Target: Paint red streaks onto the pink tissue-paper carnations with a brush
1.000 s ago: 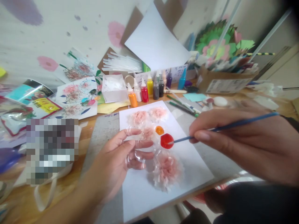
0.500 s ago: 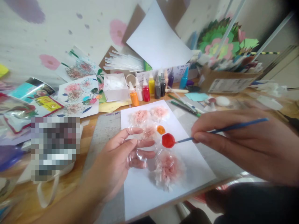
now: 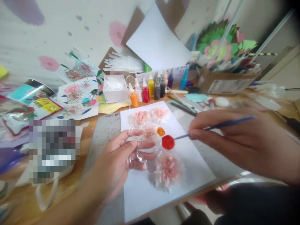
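My left hand (image 3: 126, 150) holds a clear plastic paint palette (image 3: 140, 155) with round wells, thumb on top and fingers showing through beneath it. One well carries red paint (image 3: 168, 142), and a smaller dab of orange paint (image 3: 161, 131) lies in another. My right hand (image 3: 211, 131) pinches a thin blue paintbrush (image 3: 231, 122), whose tip touches the right edge of the red paint. Under the palette lies a white sheet of paper (image 3: 145, 200) with several fluffy pink blossom shapes (image 3: 167, 170) on it.
Paint bottles (image 3: 145, 90) in several colours stand behind the paper, beside a white box (image 3: 114, 88). Pens (image 3: 184, 107) lie to their right, near a cardboard box (image 3: 231, 82) of tools. Finished flower pictures (image 3: 78, 98) and packets (image 3: 30, 109) crowd the left. A grey mat (image 3: 96, 140) underlies the paper.
My right hand has shifted slightly left, and the brush tip has moved up along the red paint's right edge. My left hand and the palette stay almost in place.
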`<state>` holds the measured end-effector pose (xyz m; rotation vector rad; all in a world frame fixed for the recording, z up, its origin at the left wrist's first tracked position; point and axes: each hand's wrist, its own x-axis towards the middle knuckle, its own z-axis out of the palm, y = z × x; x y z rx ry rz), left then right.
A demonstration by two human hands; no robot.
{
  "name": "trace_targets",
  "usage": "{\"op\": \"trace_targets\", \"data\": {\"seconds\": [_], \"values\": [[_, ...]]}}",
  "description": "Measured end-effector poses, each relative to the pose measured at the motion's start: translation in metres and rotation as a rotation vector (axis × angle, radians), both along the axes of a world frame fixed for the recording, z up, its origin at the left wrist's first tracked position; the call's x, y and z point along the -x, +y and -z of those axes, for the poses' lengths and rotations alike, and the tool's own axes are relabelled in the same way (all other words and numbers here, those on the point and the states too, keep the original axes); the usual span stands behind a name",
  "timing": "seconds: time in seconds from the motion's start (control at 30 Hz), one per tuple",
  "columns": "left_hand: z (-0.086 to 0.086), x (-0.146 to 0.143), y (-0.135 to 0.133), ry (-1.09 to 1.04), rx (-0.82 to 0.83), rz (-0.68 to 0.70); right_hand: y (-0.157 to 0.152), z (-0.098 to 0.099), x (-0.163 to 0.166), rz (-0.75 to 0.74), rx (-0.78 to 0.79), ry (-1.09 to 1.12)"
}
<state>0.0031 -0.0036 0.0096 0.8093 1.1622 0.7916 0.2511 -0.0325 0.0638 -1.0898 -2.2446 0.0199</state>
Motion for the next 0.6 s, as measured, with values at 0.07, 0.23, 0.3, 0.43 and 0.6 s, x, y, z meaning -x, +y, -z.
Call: {"op": "trace_targets", "data": {"seconds": [0.07, 0.23, 0.3, 0.43, 0.6], "values": [[-0.0001, 0.0, 0.0001, -0.007, 0.001, 0.004, -0.0008, -0.0002, 0.0008, -0.026, 0.03, 0.014], [0.0009, -0.0005, 0.0018, -0.002, -0.005, 0.008, -0.0003, 0.0002, 0.0008, -0.009, 0.029, 0.03], [0.0018, -0.0003, 0.0023, 0.0, -0.005, 0.015, -0.0001, 0.0015, 0.0013, -0.035, 0.04, 0.051], [0.004, 0.0013, 0.002, 0.008, -0.011, 0.03, 0.0005, 0.0055, 0.0042, -0.021, 0.02, 0.052], [0.0047, 0.0016, 0.0016, 0.008, -0.011, 0.035, 0.0029, 0.0071, 0.0059, 0.025, 0.029, 0.115]]}}
